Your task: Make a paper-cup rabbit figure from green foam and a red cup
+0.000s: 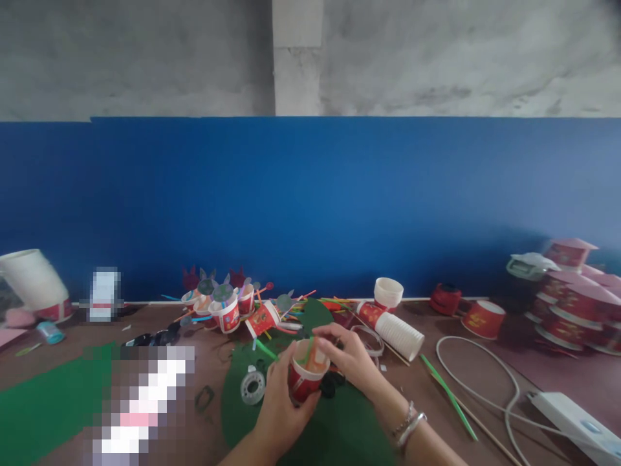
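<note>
My left hand [286, 395] is wrapped round a red paper cup [301, 387] with a white rim, keeping it upright above the dark green sheet. A thin green strip [309, 351] and an orange piece [317, 359] stand inside the cup. At the cup's mouth, my right hand [347, 353] pinches the top of the green strip between thumb and fingers. The lower ends of both pieces are hidden by the cup wall. Close to my left hand lies a clear tape roll [253, 387] on the dark green sheet [339, 433].
Decorated cups [226, 314] with strips and paper ears stand behind. Nested cups [398, 330] lie on their side. At right are a white cable [478, 343], a power strip [577, 424], green strips [451, 398] and stacked red cups [577, 304]. A bright green sheet [53, 401] lies left.
</note>
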Demonstrator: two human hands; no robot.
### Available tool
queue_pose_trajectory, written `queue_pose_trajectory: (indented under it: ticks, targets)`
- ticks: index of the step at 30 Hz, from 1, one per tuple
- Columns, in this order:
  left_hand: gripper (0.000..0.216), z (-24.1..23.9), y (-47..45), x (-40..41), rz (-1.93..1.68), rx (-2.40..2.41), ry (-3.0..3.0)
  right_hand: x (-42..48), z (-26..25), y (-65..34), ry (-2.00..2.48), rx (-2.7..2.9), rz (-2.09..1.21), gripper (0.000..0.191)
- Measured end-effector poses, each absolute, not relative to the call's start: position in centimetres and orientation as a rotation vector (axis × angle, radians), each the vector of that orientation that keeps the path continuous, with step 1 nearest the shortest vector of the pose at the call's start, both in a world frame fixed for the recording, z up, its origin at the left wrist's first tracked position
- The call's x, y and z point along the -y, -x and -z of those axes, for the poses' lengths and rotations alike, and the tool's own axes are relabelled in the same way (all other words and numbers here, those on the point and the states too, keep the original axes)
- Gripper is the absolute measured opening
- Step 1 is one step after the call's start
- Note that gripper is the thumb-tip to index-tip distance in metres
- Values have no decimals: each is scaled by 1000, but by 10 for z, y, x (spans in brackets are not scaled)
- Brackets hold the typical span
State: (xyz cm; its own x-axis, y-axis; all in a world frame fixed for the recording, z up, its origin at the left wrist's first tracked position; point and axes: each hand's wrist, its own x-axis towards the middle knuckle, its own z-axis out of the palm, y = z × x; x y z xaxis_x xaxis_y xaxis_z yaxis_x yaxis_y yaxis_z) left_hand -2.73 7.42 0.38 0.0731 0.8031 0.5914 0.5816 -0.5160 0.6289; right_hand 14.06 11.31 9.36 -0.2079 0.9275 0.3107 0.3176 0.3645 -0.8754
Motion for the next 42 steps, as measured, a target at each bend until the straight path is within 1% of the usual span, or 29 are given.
queue_pose_trajectory:
  ticks: [3, 11, 19, 22, 25, 28, 33, 37, 42]
  targets:
    - [70, -4, 27, -73, -1377, -1365, -2234, -104, -96, -134, 1187, 1802, -706, 19]
    - [64, -7, 27, -72, -1382, -1313, -2239, -102, -82, -125, 1139, 1767, -523, 25]
    - [64, -4, 27, -72, -1423, -1248, -2230, -99, -75, -119, 1221, 1775, -281, 33]
    - [71, -2, 28, -72, -1401, -1308, -2155, -100, -79, -120, 1259, 1750, -365, 31]
    - [82, -4, 28, -73, -1375, -1359, -1979, -99, -85, -123, 1194, 1825, -459, 26]
    - [89, -11, 26, -73, -1383, -1339, -1811, -101, -88, -128, 1142, 1835, -442, 29]
    - [95, -23, 22, -75, -1511, -1379, -1579, -108, -87, -137, 1193, 1589, -491, 34]
    - [92, -25, 26, -79, -1539, -1444, -1489, -121, -83, -146, 1264, 1421, -609, 33]
    - [78, -25, 32, -83, -1452, -1546, -1508, -138, -71, -161, 1339, 1475, -702, 25]
